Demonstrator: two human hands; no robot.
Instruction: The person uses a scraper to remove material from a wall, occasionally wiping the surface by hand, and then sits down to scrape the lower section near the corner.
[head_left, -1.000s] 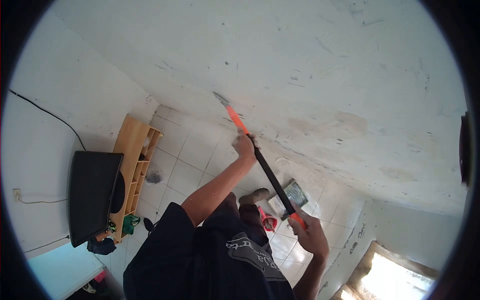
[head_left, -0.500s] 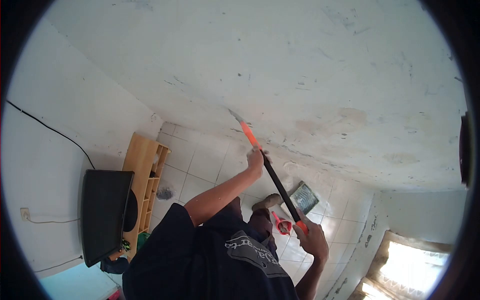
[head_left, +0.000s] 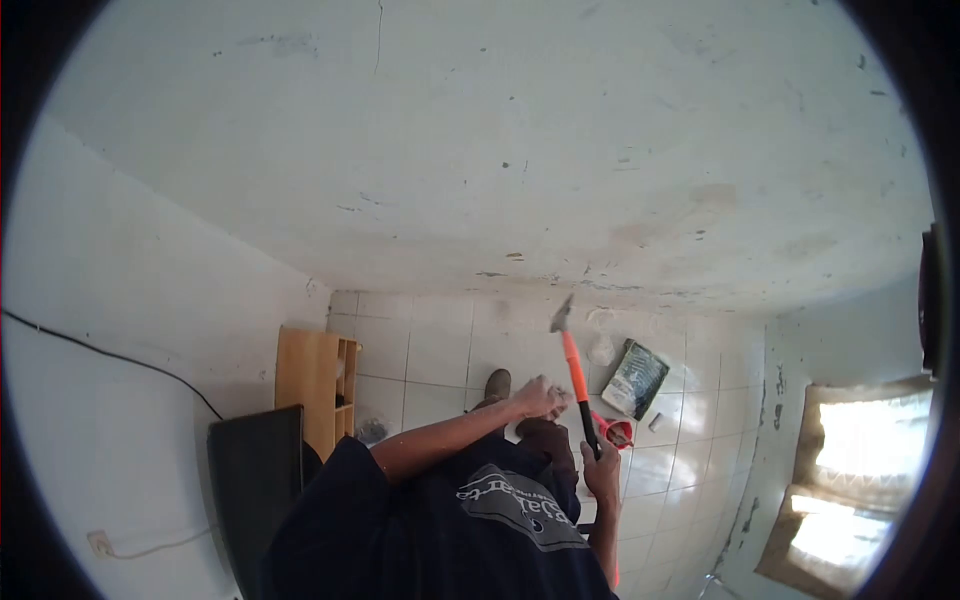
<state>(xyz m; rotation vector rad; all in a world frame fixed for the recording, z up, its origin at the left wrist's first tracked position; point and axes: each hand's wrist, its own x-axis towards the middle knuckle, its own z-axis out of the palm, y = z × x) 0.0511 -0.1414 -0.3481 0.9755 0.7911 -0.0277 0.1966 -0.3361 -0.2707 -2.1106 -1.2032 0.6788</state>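
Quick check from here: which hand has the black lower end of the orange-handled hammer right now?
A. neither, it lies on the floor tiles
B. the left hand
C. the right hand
C: the right hand is closed round the black lower end of the hammer, while the left hand sits higher up, beside the orange shaft.

home room – tiled floor [head_left: 440, 350], wooden shelf [head_left: 318, 385], scuffed wall [head_left: 500, 150]

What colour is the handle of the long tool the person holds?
The long tool's handle is orange near the metal head and black lower down, in the head view.
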